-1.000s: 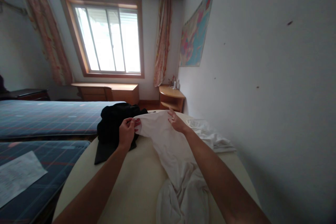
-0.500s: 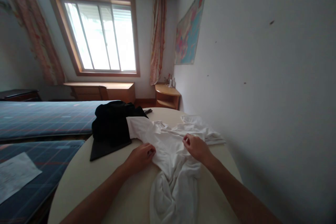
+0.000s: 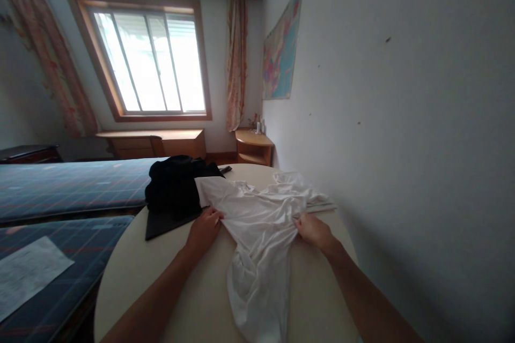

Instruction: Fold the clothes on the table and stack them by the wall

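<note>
A white T-shirt [image 3: 257, 225] lies creased across the round table, its lower part trailing toward me. My left hand [image 3: 207, 225] is closed on the shirt's left edge, just below the left sleeve. On the opposite edge, my right hand [image 3: 316, 231] pinches the fabric below the bunched right sleeve. Between the two hands the cloth is stretched in folds. A black garment [image 3: 177, 185] sits in a heap beside the left sleeve, on top of a dark flat item [image 3: 161, 223] whose kind I cannot make out.
The cream round tabletop [image 3: 132, 273] stands close to the white wall [image 3: 402, 171] at right. Plaid mattresses [image 3: 80, 185] lie to the left, one with a paper sheet [image 3: 32, 273] on it. A corner shelf [image 3: 253, 142] and a desk [image 3: 173, 139] stand beyond.
Both hands have moved apart to the shirt's side edges, the left one up and leftward, the right one rightward. The fabric between them has spread wider.
</note>
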Action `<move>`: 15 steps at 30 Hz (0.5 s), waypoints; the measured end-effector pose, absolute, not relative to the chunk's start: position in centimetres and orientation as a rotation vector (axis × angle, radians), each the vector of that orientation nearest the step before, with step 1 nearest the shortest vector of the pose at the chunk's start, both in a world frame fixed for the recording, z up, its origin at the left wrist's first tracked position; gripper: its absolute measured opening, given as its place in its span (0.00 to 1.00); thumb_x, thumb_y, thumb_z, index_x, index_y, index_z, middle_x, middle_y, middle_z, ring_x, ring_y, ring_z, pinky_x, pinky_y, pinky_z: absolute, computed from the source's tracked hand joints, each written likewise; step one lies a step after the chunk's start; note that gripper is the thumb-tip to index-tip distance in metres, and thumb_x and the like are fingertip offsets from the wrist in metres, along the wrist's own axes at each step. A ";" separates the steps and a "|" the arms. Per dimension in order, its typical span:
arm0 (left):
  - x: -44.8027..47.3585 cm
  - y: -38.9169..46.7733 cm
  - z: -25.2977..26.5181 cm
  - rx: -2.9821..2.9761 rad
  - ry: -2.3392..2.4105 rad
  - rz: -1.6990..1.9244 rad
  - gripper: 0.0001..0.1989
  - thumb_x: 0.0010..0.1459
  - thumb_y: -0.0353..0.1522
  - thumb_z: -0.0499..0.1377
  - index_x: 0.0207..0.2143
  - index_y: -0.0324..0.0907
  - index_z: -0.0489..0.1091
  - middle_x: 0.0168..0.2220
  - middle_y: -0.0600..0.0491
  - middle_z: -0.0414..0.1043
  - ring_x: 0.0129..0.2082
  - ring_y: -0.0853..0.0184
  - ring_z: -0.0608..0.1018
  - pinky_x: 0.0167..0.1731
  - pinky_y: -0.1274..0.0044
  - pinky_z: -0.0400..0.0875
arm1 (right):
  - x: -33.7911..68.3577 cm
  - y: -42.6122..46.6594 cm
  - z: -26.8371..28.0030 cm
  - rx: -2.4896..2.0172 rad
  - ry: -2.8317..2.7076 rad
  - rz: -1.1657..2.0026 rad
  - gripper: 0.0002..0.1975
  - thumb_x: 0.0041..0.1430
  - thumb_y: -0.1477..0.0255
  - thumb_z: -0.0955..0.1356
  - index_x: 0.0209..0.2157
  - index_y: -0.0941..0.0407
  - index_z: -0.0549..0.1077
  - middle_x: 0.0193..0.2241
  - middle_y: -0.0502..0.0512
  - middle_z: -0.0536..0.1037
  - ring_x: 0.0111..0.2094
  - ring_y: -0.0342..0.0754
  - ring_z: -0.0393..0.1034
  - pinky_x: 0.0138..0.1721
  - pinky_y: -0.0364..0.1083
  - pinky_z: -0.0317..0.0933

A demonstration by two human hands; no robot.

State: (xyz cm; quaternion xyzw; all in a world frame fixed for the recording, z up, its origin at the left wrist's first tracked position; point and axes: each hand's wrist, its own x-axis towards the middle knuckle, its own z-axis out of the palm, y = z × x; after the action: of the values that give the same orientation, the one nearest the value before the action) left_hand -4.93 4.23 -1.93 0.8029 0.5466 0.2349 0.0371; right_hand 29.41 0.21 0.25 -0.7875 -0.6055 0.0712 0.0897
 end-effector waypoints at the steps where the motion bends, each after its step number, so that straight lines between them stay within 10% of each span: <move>1: -5.4 4.6 -1.8 2.419 1.758 0.768 0.11 0.61 0.27 0.52 0.41 0.43 0.73 0.47 0.49 0.73 0.46 0.62 0.75 0.47 0.75 0.66 | 29.6 0.9 0.3 -2.330 -1.750 0.198 0.12 0.63 0.67 0.63 0.37 0.57 0.76 0.36 0.63 0.81 0.39 0.53 0.77 0.37 0.44 0.63; 9: -7.1 6.2 -2.7 2.039 1.921 0.841 0.14 0.63 0.35 0.53 0.50 0.46 0.69 0.36 0.51 0.79 0.37 0.61 0.80 0.35 0.76 0.67 | 29.1 2.4 -3.1 -1.916 -1.320 0.267 0.17 0.65 0.67 0.60 0.53 0.59 0.65 0.37 0.62 0.80 0.36 0.52 0.77 0.37 0.46 0.67; 15: -5.5 5.4 -4.5 2.125 1.598 0.968 0.19 0.58 0.35 0.60 0.51 0.43 0.62 0.43 0.48 0.78 0.44 0.60 0.79 0.44 0.73 0.68 | 28.4 1.0 -4.7 -1.500 -1.521 0.477 0.36 0.53 0.68 0.67 0.63 0.54 0.53 0.36 0.53 0.79 0.35 0.49 0.76 0.40 0.48 0.68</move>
State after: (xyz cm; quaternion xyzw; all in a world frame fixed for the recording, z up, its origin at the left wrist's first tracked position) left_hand -5.54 5.41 -4.55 0.7418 0.5580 0.3381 0.1554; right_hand 28.38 1.04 -4.66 -0.6090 -0.6177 0.1935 0.4585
